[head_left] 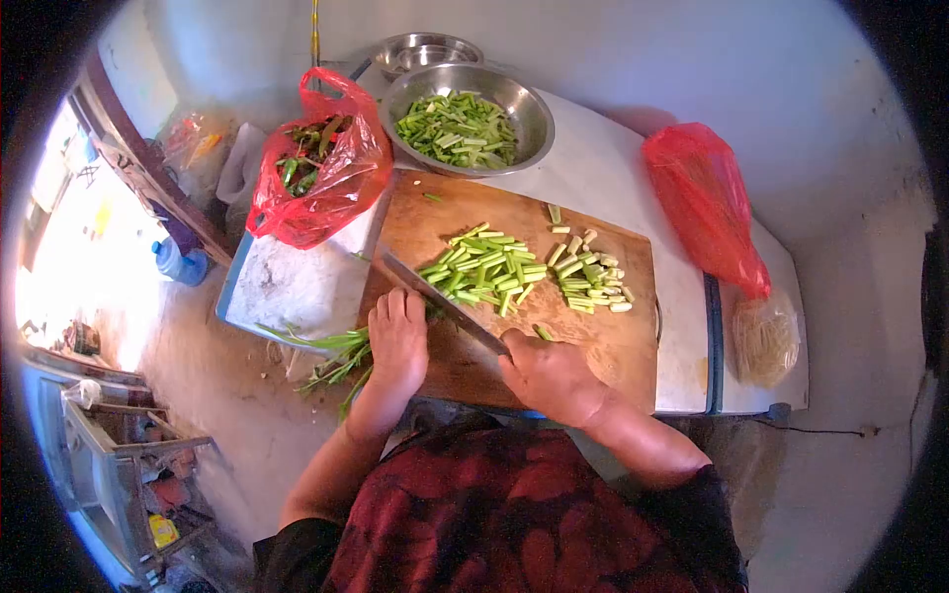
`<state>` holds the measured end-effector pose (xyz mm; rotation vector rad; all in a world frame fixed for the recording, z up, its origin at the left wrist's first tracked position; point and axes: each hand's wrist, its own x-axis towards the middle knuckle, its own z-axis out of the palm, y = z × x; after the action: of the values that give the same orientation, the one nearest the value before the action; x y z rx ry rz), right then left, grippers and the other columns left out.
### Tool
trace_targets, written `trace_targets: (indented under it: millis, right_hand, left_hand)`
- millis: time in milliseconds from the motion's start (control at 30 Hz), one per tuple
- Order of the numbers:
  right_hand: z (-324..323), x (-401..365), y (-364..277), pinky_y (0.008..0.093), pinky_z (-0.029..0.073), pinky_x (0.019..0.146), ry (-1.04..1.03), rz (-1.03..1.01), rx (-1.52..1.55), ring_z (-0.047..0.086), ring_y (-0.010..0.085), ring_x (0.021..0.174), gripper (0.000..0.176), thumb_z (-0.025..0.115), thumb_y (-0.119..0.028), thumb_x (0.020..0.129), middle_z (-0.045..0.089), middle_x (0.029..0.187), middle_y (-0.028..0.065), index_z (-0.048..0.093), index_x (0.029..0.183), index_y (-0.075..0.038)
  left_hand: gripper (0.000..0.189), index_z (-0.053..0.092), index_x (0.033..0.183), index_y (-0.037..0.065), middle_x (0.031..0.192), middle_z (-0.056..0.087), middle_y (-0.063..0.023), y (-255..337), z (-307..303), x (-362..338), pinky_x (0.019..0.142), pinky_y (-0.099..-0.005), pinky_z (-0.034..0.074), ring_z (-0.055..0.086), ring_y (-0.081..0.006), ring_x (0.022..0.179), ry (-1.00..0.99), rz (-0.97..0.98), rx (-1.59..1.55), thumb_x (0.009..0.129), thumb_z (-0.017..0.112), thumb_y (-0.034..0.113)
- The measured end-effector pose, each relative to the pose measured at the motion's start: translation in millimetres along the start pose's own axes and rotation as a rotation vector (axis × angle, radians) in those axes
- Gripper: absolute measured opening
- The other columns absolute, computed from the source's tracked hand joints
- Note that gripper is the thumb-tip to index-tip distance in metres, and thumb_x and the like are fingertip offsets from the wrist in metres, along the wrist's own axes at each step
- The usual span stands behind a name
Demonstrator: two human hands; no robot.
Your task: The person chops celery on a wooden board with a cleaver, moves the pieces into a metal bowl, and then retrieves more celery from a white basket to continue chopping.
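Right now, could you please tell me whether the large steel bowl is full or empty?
Partly filled: chopped green stalks lie inside the large steel bowl, with bare steel showing around them.

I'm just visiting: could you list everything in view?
Table: one, white, centre
Cutting board: one, brown, on table
Large bowl: one, silver, behind board
Smaller bowls: apparently two, silver, behind large bowl
Chopped greens: three heaps, green, board and large bowl
Uncut stems: several, green, board's left edge
Knife: one, grey, over board
Plastic bags: two, red, table's left, right
Clear bag: one, transparent, table's right
Jug: one, blue, far left
Furniture frame: one, bluish, lower left
Shirt: one, dark red, bottom
Left hand: one, bare, holding stems
Right hand: one, bare, gripping knife
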<state>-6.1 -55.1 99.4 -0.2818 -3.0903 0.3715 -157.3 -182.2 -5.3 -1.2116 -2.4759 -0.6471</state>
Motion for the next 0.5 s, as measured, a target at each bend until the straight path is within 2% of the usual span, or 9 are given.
trace_targets:
  millis: [133,200,300,400,500]
  right_hand:
    - [5.5,10.6,-2.4,0.0419,0.05,0.05,-0.076,0.005,-0.071,0.062,0.0329,0.058,0.021,0.054,-0.021,0.085,0.061,0.064,0.0169,0.048,0.09,-0.001]
    - [8.5,18.3,-2.2,0.0414,0.05,0.05,-0.102,0.0,-0.106,0.063,0.0317,0.057,0.02,0.054,-0.02,0.084,0.061,0.063,0.0162,0.048,0.09,-0.002]
    - [36.2,37.8,4.5,0.0405,0.051,0.048,-0.003,-0.036,-0.073,0.063,0.0302,0.056,0.02,0.055,-0.019,0.083,0.06,0.06,0.0157,0.049,0.089,-0.002]
    - [32.1,41.6,3.9,0.0438,0.053,0.055,-0.071,-0.019,-0.074,0.065,0.034,0.065,0.022,0.05,-0.015,0.083,0.064,0.072,0.0205,0.051,0.095,0.004]
    - [33.4,28.8,19.2,0.0476,0.052,0.062,0.005,0.094,0.159,0.063,0.0383,0.069,0.024,0.049,-0.02,0.087,0.063,0.073,0.021,0.051,0.097,0.001]
  left_hand:
    - [0.025,0.059,0.093,0.003,0.094,0.051,-0.0122,-2.2,-9.4,-0.5,0.076,-0.0397,0.04,0.048,-0.0306,0.092,-0.112,0.07,0.001,0.069,0.053,0.007]
    - [0.022,0.059,0.09,0.004,0.094,0.051,-0.0119,-2.0,-5.2,-2.8,0.075,-0.0399,0.041,0.048,-0.0305,0.091,-0.039,0.099,0.004,0.068,0.055,0.008]
    - [0.019,0.059,0.085,0.005,0.095,0.052,-0.0117,-2.7,-2.5,-7.2,0.074,-0.0399,0.041,0.048,-0.0301,0.09,0.009,0.157,-0.003,0.067,0.056,0.009]
    - [0.017,0.058,0.083,0.006,0.096,0.053,-0.0114,-6.3,-1.8,-9.6,0.072,-0.0395,0.042,0.048,-0.0297,0.089,0.039,0.178,-0.018,0.066,0.057,0.011]
    - [0.016,0.058,0.081,0.007,0.096,0.053,-0.0112,-3.3,2.8,-10.4,0.071,-0.0391,0.042,0.048,-0.0291,0.089,0.075,0.208,-0.024,0.067,0.057,0.012]
